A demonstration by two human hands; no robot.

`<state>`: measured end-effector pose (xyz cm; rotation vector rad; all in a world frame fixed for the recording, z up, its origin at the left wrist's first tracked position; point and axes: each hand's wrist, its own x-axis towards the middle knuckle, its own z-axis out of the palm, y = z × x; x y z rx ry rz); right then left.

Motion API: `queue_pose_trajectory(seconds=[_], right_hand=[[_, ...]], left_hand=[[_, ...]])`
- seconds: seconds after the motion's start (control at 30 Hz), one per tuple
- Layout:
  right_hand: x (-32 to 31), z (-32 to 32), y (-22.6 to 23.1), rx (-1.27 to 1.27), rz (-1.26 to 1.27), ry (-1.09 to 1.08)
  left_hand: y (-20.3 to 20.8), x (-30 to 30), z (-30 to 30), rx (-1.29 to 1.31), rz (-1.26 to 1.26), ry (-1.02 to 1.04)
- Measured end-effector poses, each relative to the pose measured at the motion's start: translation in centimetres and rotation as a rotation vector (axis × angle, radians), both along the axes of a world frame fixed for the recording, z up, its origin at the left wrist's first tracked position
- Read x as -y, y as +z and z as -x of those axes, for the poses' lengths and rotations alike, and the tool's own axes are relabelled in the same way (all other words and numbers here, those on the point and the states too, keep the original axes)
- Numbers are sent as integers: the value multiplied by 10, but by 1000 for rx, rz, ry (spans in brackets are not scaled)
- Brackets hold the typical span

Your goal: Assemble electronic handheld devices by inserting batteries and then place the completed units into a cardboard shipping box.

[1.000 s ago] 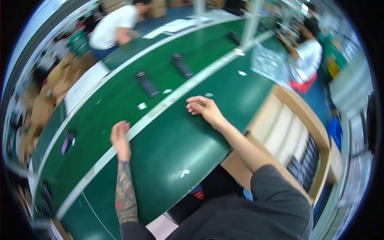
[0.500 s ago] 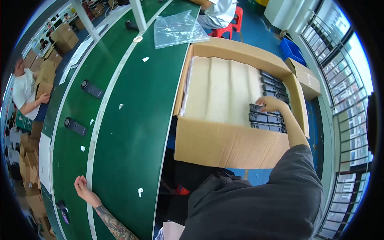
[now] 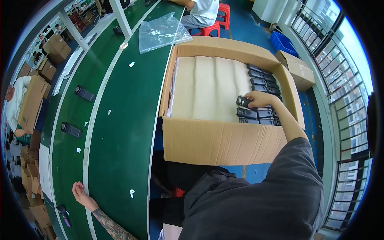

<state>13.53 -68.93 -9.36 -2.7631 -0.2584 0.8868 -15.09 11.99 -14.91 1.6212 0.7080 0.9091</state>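
Note:
My right hand (image 3: 261, 99) reaches into a large open cardboard box (image 3: 216, 142) and grips a dark handheld device (image 3: 244, 102), which is tilted up from the row. Several like devices (image 3: 265, 89) lie packed in rows along the box's right side, beside cream-coloured padding (image 3: 208, 90) with raised ridges. On the far left, my left hand (image 3: 83, 196) rests on the green table (image 3: 124, 148), its fingers loosely bent and holding nothing. Nearest to it lies a dark device with a purple part (image 3: 64, 216).
Two black devices with round heads, one (image 3: 84, 93) behind the other (image 3: 71, 129), lie on the table's left strip. A clear plastic bag (image 3: 164, 33) and small white scraps lie there too. Beyond are red stools (image 3: 211, 29), a seated person, and another person (image 3: 19, 102) carrying a carton.
My right hand has lifted one end of a device out of the row and tilted it. The view has shifted slightly. At the left, the other person's carton has turned.

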Motion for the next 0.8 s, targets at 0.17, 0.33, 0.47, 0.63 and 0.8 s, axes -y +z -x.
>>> queue_pose_trajectory(seconds=[0.17,0.33,0.47,0.63,0.8], right_hand=[[11,19,-28,-12,38,32],[-9,30,-19,13,46,-46],[-10,34,-19,-48,-16,-52],[7,16,-7,-155,21,42],[1,26,-33,-303,122,157]], left_hand=[[-1,0,-2,-9,21,-5],[-1,-8,2,2,8,-22],[-5,-14,3,1,6,-27],[-6,-17,4,7,14,-23],[-3,-15,6,-8,10,-24]])
